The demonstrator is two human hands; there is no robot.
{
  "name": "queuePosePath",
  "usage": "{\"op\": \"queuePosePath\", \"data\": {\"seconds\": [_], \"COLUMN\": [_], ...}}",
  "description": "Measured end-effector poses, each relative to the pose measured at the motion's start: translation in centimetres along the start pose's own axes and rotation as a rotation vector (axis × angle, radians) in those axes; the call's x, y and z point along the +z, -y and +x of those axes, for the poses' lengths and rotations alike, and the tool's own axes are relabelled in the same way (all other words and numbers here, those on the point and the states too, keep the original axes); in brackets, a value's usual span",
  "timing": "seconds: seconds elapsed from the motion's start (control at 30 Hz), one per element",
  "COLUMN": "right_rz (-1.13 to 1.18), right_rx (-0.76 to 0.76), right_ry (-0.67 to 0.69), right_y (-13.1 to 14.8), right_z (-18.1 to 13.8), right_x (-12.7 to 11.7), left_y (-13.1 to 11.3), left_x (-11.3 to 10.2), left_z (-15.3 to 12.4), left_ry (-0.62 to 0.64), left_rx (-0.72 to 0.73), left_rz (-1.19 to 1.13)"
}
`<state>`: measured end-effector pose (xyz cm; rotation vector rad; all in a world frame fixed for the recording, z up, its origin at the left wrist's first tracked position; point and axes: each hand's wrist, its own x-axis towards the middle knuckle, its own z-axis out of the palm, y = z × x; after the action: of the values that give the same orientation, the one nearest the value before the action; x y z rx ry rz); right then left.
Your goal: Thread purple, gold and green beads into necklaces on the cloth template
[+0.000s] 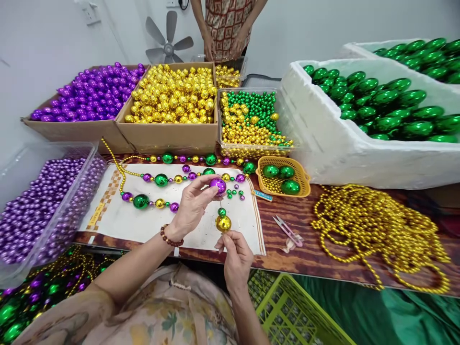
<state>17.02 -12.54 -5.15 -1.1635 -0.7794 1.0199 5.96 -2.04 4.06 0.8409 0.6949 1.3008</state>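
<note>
My left hand (194,203) pinches a large purple bead (217,186) between thumb and fingers above the white cloth (201,227). A thin strand hangs below it, carrying a small green bead (222,212) and a large gold bead (223,223). Just under the gold bead, the fingertips of my right hand (235,254) are closed at the strand's lower end; what exactly they grip is hidden. On the cloth lie strung bead garlands (141,201) of green, purple and gold. Several small loose beads (235,192) rest right of my left hand.
Boxes of purple beads (97,91) and gold beads (172,96) stand behind. A yellow basket (305,191), thread snips (287,231) and piled gold bead strings (381,230) are to the right. A white foam box (316,143) holds green beads. A person in an apron (228,28) stands opposite.
</note>
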Motion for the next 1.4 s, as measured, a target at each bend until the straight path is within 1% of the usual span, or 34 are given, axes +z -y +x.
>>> {"op": "queuePosePath", "data": {"seconds": [0.13, 0.23, 0.3, 0.43, 0.57, 0.7, 0.8, 0.87, 0.93, 1.07, 1.13, 1.2, 1.23, 1.27, 1.33, 1.37, 1.4], "right_rz": [-0.028, -0.028, -0.023, 0.0, -0.001, 0.014, 0.049, 0.031, -0.059, -0.315, -0.356, -0.337, -0.319, -0.299, -0.252, -0.217, -0.174], "right_rx": [-0.026, -0.026, -0.016, 0.017, 0.026, 0.025, 0.042, 0.046, 0.012, -0.075, -0.048, 0.008, 0.027, 0.034, 0.033, 0.048, 0.081], "right_ry": [-0.016, 0.023, 0.025, -0.01, 0.011, -0.021, -0.003, 0.03, 0.048, 0.019, 0.064, 0.154, 0.159, 0.124, -0.033, -0.089, -0.104], "right_y": [0.0, 0.1, 0.2, 0.3, 0.4, 0.7, 0.8, 0.6, 0.1, -1.1, -1.2, -0.6, -0.2, 0.4, 1.4, 1.8, 2.0], "right_z": [0.1, 0.0, -0.1, -0.2, -0.1, 0.5, 1.4, 2.0, 2.4, 2.4, 2.5, 3.0, 3.5, 4.1, 5.4, 6.2, 6.8], "right_x": [0.3, 0.5, 0.6, 0.9, 1.3, 1.9, 2.0, 1.9, 1.8, 1.7, 1.1, -0.4, -1.4, -2.6, -4.8, -5.7, -6.3], "left_y": [-0.2, -0.3, -0.4, -0.7, -0.6, -0.2, 0.1, 0.6, 1.5, 4.5, 5.9, 6.8, 7.0, 7.2, 7.3, 7.4, 7.5], "left_x": [0.2, 0.4, 0.4, 0.1, -0.2, -0.1, -0.1, 0.0, 0.2, 0.8, 1.0, 0.9, 0.9, 0.8, 0.9, 1.0, 1.1], "left_z": [-0.1, -0.1, -0.1, 0.2, 0.5, 0.2, 0.0, 0.0, 0.1, 0.7, 1.2, 1.8, 2.0, 2.2, 2.2, 2.1, 2.0], "left_ry": [-0.006, -0.036, -0.056, -0.078, -0.101, -0.064, -0.044, -0.035, -0.04, -0.117, -0.135, -0.09, -0.043, 0.015, 0.172, 0.257, 0.33], "left_rx": [0.016, -0.016, -0.039, -0.118, -0.204, -0.154, -0.146, -0.161, -0.169, -0.177, -0.186, -0.252, -0.304, -0.359, -0.468, -0.521, -0.567], "left_rz": [0.003, -0.032, -0.056, -0.095, -0.127, -0.067, -0.051, -0.059, -0.059, 0.051, 0.125, 0.169, 0.183, 0.199, 0.246, 0.274, 0.298]}}
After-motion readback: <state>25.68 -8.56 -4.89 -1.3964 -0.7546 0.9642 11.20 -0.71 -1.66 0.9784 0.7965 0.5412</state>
